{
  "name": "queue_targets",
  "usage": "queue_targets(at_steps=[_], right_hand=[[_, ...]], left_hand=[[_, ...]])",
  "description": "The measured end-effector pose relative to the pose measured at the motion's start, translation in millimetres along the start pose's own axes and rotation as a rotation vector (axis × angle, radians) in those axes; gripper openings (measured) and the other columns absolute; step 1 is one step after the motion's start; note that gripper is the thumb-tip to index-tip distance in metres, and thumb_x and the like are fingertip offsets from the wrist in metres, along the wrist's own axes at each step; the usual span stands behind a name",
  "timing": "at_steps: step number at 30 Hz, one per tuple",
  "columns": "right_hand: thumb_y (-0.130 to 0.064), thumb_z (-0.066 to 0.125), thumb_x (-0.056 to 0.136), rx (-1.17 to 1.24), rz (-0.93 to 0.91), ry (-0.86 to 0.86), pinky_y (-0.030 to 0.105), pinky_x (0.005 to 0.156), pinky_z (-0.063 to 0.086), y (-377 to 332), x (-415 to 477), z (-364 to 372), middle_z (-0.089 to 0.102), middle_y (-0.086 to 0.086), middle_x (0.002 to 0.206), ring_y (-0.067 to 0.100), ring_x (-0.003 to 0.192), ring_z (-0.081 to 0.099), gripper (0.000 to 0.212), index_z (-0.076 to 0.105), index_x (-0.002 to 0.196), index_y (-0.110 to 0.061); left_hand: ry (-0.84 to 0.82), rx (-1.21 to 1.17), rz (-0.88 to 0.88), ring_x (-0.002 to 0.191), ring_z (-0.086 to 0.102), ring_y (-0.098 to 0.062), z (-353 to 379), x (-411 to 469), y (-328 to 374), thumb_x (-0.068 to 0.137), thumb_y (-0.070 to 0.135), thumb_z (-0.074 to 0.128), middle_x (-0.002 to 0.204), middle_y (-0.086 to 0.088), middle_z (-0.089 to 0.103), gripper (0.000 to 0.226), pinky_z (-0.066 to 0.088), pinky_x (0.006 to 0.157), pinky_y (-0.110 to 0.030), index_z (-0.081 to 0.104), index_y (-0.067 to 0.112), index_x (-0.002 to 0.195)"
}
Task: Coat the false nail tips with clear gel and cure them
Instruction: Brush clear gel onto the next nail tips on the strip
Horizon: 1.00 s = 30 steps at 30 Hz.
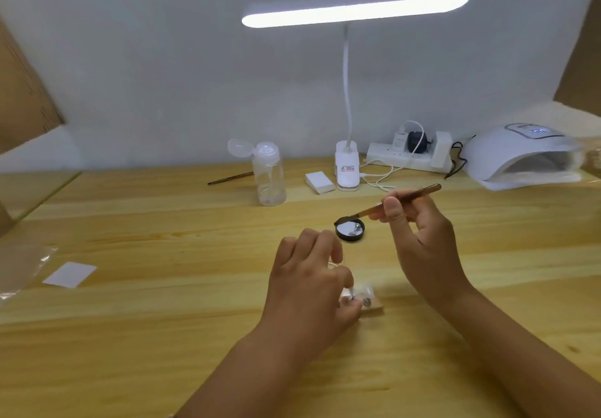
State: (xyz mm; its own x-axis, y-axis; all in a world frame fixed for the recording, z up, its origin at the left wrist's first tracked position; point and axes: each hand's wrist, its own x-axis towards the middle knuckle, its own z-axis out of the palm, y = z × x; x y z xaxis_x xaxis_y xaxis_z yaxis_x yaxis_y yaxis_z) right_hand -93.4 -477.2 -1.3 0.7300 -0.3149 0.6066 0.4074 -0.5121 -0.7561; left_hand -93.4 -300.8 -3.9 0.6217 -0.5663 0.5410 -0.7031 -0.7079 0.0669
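Pinching blurred, half-hidden nail tips (363, 293), left fingers (313, 248); right fingers (395, 214) clamped on brush (419, 192)

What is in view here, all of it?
Table: one, light wood, underneath everything.
Desk lamp: one, white, lit, back centre.
Pump bottle: one, clear, left of lamp.
Spare brush: one, brown, behind bottle.
Block: one, white, beside lamp base.
Power strip: one, white, back right.
Curing lamp: one, white, far right.
Pot: one, black, centre.
Paper slip: one, white, left.
Nail-tip holder: one, blurred, in left hand.
Brush: one, brown, in right hand.
Hands: two, bare, front centre.
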Motion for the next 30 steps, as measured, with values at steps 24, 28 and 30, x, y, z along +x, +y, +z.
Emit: queue_targets(at_steps=[24, 28, 30], right_hand=[[-0.049, 0.055, 0.085, 0.137, 0.087, -0.027, 0.009, 0.073, 0.043, -2, -8, 7, 0.072, -0.002, 0.079, 0.012, 0.084, 0.064, 0.008, 0.055, 0.086, -0.041], [-0.041, 0.050, 0.088, 0.130, 0.021, -0.066, 0.011, 0.076, 0.044, -8, -12, 8, 0.071, -0.010, 0.079, 0.005, 0.086, 0.067, 0.012, 0.058, 0.087, -0.032], [-0.037, 0.051, 0.090, 0.121, -0.001, -0.116, 0.025, 0.079, 0.049, -10, -13, 9, 0.070, -0.012, 0.082, 0.010, 0.087, 0.069, 0.016, 0.062, 0.088, -0.026]], left_hand=[[0.332, -0.674, -0.308, 0.072, 0.067, -0.003, -16, 21, -63, 0.078, 0.015, 0.079, 0.082, 0.021, 0.072, 0.019, 0.046, 0.062, -0.011, 0.074, 0.030, 0.088], [0.287, -0.754, -0.320, 0.067, 0.065, -0.005, -5, -3, -63, 0.075, 0.018, 0.078, 0.082, 0.018, 0.074, 0.010, 0.046, 0.058, -0.014, 0.078, 0.027, 0.080], [0.289, -0.835, -0.396, 0.060, 0.064, -0.006, -3, -6, -64, 0.073, 0.020, 0.079, 0.080, 0.015, 0.075, 0.007, 0.050, 0.059, -0.019, 0.079, 0.024, 0.078]])
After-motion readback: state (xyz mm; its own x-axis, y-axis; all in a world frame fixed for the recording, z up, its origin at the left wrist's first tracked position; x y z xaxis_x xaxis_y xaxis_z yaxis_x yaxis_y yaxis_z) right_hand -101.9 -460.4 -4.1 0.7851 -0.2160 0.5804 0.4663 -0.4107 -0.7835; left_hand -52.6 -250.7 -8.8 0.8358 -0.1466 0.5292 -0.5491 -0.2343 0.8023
